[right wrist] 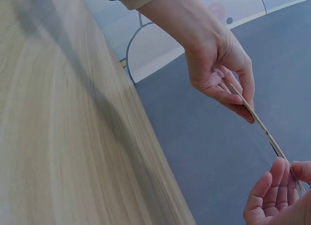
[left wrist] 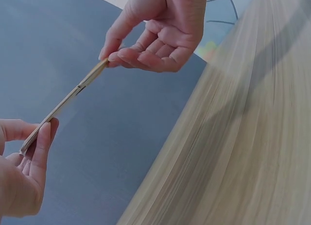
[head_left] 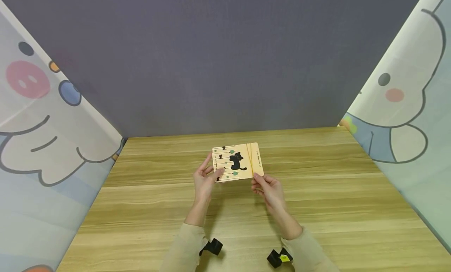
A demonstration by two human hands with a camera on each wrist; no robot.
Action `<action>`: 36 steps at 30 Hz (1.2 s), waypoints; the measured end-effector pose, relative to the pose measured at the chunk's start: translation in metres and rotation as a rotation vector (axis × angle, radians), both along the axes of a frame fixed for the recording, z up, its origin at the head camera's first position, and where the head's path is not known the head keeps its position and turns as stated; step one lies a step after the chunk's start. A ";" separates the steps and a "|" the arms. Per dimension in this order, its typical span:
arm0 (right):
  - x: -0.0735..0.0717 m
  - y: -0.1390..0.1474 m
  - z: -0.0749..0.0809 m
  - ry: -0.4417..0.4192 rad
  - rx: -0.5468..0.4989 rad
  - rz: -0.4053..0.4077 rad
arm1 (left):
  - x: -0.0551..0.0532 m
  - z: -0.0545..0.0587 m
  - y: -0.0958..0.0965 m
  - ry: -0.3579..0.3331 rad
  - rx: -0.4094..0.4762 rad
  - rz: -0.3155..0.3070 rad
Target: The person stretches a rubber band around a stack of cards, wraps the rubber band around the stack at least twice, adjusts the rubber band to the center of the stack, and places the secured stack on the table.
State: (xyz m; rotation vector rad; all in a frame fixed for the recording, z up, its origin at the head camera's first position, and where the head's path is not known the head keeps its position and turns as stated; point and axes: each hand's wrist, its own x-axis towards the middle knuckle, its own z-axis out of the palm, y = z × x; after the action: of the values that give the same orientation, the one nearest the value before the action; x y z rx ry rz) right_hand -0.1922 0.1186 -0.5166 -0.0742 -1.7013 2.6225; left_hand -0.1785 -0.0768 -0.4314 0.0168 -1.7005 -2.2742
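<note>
A thin cream notebook (head_left: 243,162) with a black cat, small plants and lines on its cover is held up above the table. Across its right part runs a yellow elastic band (head_left: 249,156), its two strands meeting near the lower edge. My left hand (head_left: 204,184) grips the left end, thumb on the cover and fingers behind. At the lower right corner my right hand (head_left: 272,190) pinches the edge, thumb by the band. The left wrist view shows the notebook (left wrist: 63,103) edge-on and tilted between both hands; its back is hidden.
The wood-grain table (head_left: 141,209) spreads below the hands. A grey panel (head_left: 229,64) rises along its far edge, and cartoon-printed sheets (head_left: 398,107) hang at both sides. Black wrist mounts (head_left: 213,246) stick out from the sleeves near the front.
</note>
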 end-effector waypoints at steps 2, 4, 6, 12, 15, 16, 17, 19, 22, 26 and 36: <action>0.005 -0.001 0.009 0.005 -0.003 0.009 | -0.003 -0.007 -0.001 0.051 -0.003 -0.014; 0.015 -0.005 0.028 0.003 0.013 0.010 | -0.003 -0.008 0.000 0.062 -0.005 -0.020; 0.025 -0.008 0.048 0.005 0.022 0.017 | -0.003 -0.009 0.001 0.045 0.001 -0.021; 0.038 -0.016 0.083 -0.131 0.031 0.023 | 0.008 0.012 0.003 -0.104 -0.002 -0.002; 0.038 -0.017 0.088 -0.190 0.018 0.024 | 0.009 0.013 0.003 -0.114 0.000 -0.007; 0.038 -0.017 0.088 -0.207 0.015 0.026 | 0.009 0.013 0.003 -0.112 0.000 -0.007; 0.038 -0.017 0.088 -0.214 0.018 0.032 | 0.009 0.012 0.003 -0.112 -0.001 -0.007; 0.038 -0.017 0.087 -0.222 0.021 0.040 | 0.009 0.012 0.002 -0.115 -0.003 -0.005; 0.038 -0.017 0.087 -0.223 0.027 0.042 | 0.009 0.010 0.002 -0.125 -0.011 -0.001; 0.037 -0.017 0.086 -0.225 0.028 0.041 | 0.009 0.009 0.002 -0.121 -0.018 -0.002; 0.037 -0.010 0.085 -0.248 0.024 0.050 | 0.009 0.009 0.001 -0.119 -0.032 0.001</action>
State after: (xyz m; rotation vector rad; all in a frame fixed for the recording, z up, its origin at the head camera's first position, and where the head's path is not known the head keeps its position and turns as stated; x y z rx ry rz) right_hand -0.1550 0.1084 -0.4315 -0.3759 -1.8271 2.7263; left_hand -0.1697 -0.0758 -0.4225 0.1492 -1.7944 -2.2870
